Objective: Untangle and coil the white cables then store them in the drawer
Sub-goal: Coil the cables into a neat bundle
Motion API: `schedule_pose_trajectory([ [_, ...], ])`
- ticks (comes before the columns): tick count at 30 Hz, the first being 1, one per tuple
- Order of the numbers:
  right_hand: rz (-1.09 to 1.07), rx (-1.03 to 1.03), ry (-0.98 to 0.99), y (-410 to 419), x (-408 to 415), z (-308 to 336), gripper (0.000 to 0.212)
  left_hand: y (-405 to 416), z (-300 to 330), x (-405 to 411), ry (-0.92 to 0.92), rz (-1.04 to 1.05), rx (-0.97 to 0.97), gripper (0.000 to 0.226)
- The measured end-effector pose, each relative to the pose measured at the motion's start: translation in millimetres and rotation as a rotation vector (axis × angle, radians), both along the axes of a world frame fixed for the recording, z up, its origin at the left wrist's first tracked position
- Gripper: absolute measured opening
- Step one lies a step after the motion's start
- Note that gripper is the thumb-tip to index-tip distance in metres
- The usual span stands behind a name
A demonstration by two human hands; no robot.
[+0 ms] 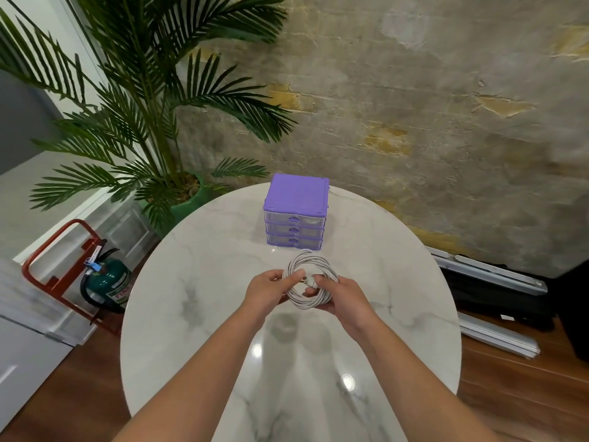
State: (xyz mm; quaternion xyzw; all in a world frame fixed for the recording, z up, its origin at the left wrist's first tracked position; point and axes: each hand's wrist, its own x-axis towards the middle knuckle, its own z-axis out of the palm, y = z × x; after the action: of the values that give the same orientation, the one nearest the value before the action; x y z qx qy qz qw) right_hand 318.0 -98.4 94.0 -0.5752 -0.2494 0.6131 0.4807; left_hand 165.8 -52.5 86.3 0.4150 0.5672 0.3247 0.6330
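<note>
Head view showed our white braided cable coil [310, 282] held flat above the round marble surface [197, 298], our left hand [266, 290] gripping its left rim, our right hand [342, 296] pinching the plug end. The purple three-drawer plastic organiser [296, 199] stood just beyond, drawers closed, roughly equally near both hands.

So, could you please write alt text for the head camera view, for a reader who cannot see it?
Two bare hands, left hand and right hand, hold a coiled white cable above a round white marble table. Behind it stands a small purple three-drawer plastic organiser, drawers closed. A potted green palm stands beyond the table.
</note>
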Motion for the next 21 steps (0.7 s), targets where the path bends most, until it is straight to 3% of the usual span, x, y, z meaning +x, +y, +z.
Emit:
schedule_pose_trajectory([
  [9, 0.118, -0.232, -0.092, 3, 9, -4, 0.024, 0, -1, 6, -0.019, 0.046, -0.051, 0.025],
  [15, -0.003, -0.213, 0.070, 5, 9, -2, 0.018, -1, -2, 9, -0.012, -0.055, -0.060, 0.031],
  [21, -0.083, -0.134, -0.060, 5, -1, -2, 0.020, 3, -5, 14, 0.099, 0.027, -0.022, 0.028],
])
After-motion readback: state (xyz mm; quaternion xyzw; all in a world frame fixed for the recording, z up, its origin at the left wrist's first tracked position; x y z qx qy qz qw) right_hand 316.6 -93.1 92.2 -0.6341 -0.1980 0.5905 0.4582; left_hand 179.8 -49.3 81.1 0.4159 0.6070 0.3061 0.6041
